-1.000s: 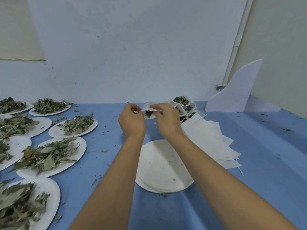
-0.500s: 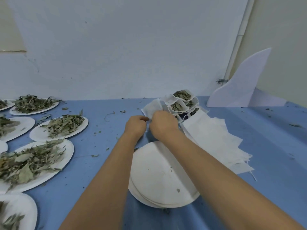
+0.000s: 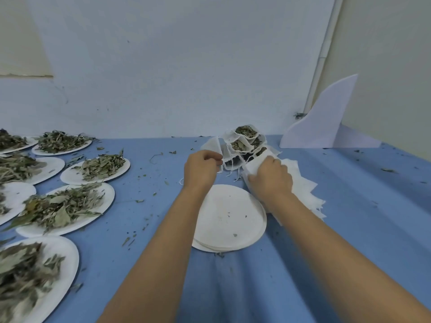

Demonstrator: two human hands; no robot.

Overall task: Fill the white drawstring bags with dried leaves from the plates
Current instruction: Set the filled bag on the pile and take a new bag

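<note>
Several filled white drawstring bags [image 3: 245,141] stand in a heap at the back of the blue table, their open tops showing dried leaves. My left hand [image 3: 201,169] is curled beside the heap and pinches the edge of a white bag [image 3: 212,145] on its left side. My right hand [image 3: 271,180] lies on a stack of flat unfilled white bags [image 3: 300,183] and grips the topmost one. A stack of bare white plates [image 3: 229,220] sits just in front of both hands. Several plates of dried leaves [image 3: 63,208] fill the left side.
A white curved foam board [image 3: 324,120] leans at the back right against the wall. Leaf crumbs are scattered over the blue tablecloth [image 3: 349,229]. The white wall runs right behind the bag heap.
My hands have come apart. The left one stays at the filled bags; the right has moved right onto the stack of flat bags and taken hold of one.
</note>
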